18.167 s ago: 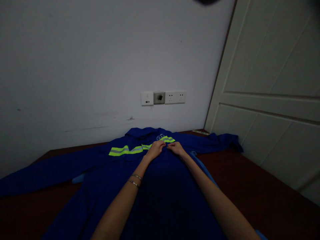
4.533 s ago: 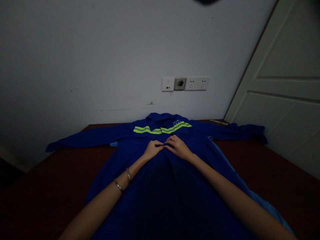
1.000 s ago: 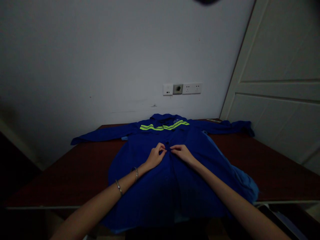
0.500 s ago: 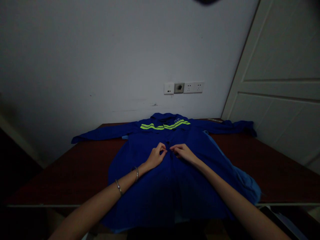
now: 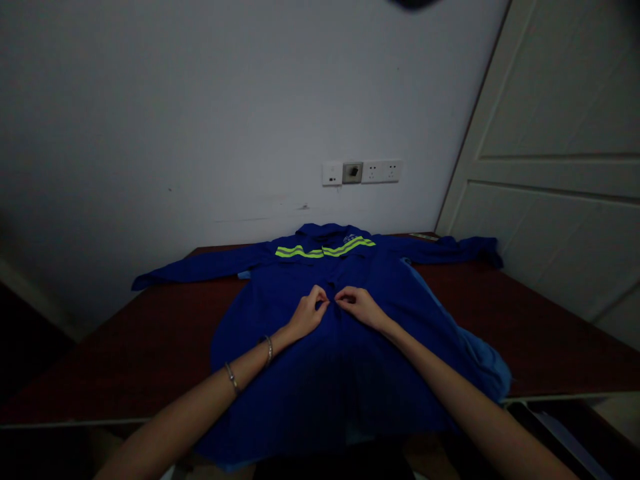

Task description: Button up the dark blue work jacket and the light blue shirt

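Observation:
A dark blue work jacket [image 5: 280,347] lies spread out front up, its collar near the wall and its sleeves stretched to both sides. Yellow-green reflective tape [image 5: 349,246] runs across its chest. At the front opening, below the tape, my left hand [image 5: 309,312] pinches the edge of the jacket between thumb and fingers. Close beside it, my right hand [image 5: 362,307] pinches the other edge, its fingertips almost meeting the left ones. Any button between the fingertips is too small and dark to make out. The jacket's lower hem hangs over the near table edge.
The jacket rests on a dark red-brown table [image 5: 170,340]. Behind it is a white wall with a row of sockets [image 5: 362,172]. A pale panelled door [image 5: 550,220] stands at the right. Under the near edge at right is something dark and flat [image 5: 555,433].
Over the earlier frames both hands have moved down the jacket's front from the chest tape. More of the table's near edge has come into view. In the last second the right thumb and fingers have closed together.

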Available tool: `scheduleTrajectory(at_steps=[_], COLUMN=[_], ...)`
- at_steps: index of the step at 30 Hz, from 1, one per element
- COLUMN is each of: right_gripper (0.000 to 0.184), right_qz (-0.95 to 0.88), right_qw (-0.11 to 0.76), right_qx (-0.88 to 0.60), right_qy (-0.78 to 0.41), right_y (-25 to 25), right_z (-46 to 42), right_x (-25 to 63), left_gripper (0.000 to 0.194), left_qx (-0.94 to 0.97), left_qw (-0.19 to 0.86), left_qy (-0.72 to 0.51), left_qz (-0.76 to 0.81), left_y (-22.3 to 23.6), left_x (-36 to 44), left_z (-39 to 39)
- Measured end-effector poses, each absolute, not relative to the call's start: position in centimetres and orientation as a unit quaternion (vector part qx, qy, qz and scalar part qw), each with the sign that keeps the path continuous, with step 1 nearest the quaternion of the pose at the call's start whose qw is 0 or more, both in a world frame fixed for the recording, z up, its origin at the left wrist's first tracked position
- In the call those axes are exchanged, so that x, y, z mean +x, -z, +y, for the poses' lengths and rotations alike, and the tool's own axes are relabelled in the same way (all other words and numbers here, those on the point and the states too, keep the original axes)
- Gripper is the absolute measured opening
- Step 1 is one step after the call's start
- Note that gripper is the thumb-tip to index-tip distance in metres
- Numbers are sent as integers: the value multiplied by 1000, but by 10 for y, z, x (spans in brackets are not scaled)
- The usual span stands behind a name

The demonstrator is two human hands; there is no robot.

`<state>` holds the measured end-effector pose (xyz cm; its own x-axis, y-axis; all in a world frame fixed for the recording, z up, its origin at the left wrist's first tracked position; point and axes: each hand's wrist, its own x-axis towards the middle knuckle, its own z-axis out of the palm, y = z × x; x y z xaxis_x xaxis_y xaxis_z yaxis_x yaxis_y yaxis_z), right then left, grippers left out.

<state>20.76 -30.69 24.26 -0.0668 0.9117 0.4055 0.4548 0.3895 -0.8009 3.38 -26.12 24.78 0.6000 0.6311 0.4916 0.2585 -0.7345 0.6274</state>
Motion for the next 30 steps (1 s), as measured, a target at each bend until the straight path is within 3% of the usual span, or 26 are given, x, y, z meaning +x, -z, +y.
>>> scheduleTrajectory(at_steps=[16, 30], right_gripper=[14, 17], right_qz=[-790, -802], right_qw=[351, 283], right_qx=[-500, -525], right_qy=[-52, 7], right_y=[-251, -253], right_z=[-317, -317], right_x=[207, 206], left_gripper=[16, 20], left_qx=[817, 837], left_qw=[331, 321], left_qy=[-369, -337], left_qz=[295, 287], left_y=[-246, -250], left_x=[38, 39], left_z=[-251, -252])
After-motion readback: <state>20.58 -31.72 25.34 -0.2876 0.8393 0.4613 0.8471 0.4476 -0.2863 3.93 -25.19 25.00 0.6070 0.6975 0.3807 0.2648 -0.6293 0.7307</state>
